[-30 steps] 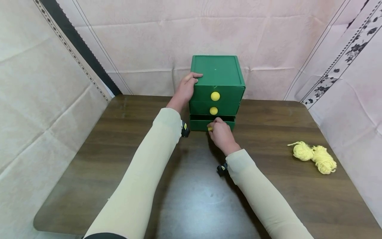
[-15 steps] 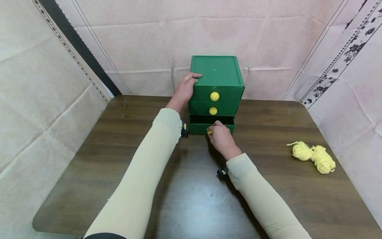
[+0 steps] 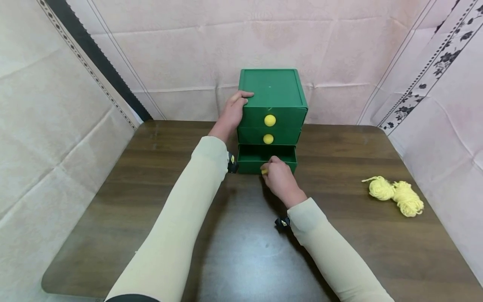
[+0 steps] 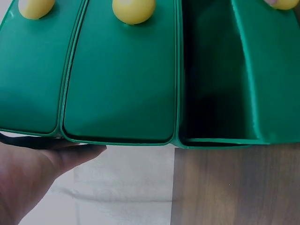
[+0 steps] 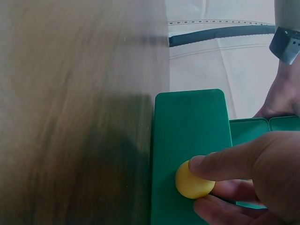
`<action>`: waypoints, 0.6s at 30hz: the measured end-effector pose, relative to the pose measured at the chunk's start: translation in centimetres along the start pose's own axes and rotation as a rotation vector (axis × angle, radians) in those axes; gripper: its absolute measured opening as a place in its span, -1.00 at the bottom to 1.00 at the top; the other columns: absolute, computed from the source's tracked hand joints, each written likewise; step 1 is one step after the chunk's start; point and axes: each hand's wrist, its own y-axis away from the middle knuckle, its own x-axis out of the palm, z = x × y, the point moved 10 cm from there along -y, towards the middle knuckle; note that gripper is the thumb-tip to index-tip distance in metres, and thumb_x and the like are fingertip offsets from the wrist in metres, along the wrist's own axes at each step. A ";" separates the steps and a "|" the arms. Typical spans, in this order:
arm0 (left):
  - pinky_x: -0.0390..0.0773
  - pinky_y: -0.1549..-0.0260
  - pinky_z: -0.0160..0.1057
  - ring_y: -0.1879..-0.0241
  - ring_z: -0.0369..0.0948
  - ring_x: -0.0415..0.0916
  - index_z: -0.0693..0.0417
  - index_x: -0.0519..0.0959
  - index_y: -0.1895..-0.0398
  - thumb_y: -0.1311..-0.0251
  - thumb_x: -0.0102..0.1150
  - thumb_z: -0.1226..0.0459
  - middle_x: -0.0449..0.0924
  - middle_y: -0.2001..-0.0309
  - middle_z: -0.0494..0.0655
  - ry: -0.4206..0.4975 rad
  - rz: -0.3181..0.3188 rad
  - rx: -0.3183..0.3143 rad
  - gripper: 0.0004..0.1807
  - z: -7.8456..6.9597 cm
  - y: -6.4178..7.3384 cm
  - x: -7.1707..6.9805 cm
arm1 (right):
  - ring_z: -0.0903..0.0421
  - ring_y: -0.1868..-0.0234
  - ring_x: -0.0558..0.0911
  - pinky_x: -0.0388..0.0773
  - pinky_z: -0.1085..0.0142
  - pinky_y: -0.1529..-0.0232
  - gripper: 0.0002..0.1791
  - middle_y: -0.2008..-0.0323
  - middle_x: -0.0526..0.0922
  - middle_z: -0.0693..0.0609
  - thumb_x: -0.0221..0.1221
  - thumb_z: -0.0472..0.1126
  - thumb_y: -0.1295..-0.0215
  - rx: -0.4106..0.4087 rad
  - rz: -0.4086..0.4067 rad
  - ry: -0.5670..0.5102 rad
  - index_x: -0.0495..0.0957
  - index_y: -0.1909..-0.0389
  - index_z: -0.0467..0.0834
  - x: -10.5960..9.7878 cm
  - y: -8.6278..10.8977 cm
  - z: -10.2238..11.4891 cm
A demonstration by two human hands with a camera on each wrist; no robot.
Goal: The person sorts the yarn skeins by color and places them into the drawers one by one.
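A green cabinet (image 3: 272, 88) with three drawers and round yellow knobs stands at the back of the table. My left hand (image 3: 235, 110) rests against its upper left side, fingers reaching over the top edge; the left wrist view shows part of that hand (image 4: 33, 173) beside the cabinet wall. My right hand (image 3: 280, 176) pinches the yellow knob (image 5: 193, 182) of the bottom drawer (image 3: 249, 167) between thumb and fingers. That drawer is pulled partly out, its dark inside (image 4: 215, 84) showing no contents. The upper knob (image 3: 269, 120) and middle knob (image 3: 268, 139) are untouched, their drawers closed.
Two joined bundles of pale yellow yarn (image 3: 407, 199) lie on the right of the brown wooden table (image 3: 124, 209). Pale cloth (image 3: 181, 54) hangs behind the table and at both sides. Black devices are strapped at both wrists.
My right hand has drawn the bottom drawer farther out toward me, uncovering more of its inside. My left hand keeps its place on the cabinet. The view has shifted slightly.
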 end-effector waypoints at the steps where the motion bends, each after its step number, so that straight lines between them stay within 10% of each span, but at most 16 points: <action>1: 0.17 -0.35 -0.10 -0.38 -0.21 0.14 -0.19 0.52 -0.18 -0.48 -0.30 0.22 0.24 -0.42 -0.18 -0.001 -0.001 0.001 -0.60 0.0 0.0 0.0 | -0.01 0.20 0.60 0.62 0.17 0.08 -0.79 0.24 0.53 -0.09 0.28 -0.33 -0.22 0.000 0.002 0.002 0.70 0.13 -0.23 0.0 0.1 0.0; 18: 0.16 -0.36 -0.12 -0.40 -0.24 0.12 -0.20 0.51 -0.19 -0.48 -0.31 0.21 0.23 -0.42 -0.20 -0.018 -0.003 -0.002 -0.59 -0.2 0.3 0.0 | 0.01 0.22 0.60 0.63 0.20 0.13 -0.82 0.26 0.56 -0.09 0.28 -0.32 -0.21 -0.046 -0.022 0.020 0.71 0.16 -0.22 -0.4 0.8 0.6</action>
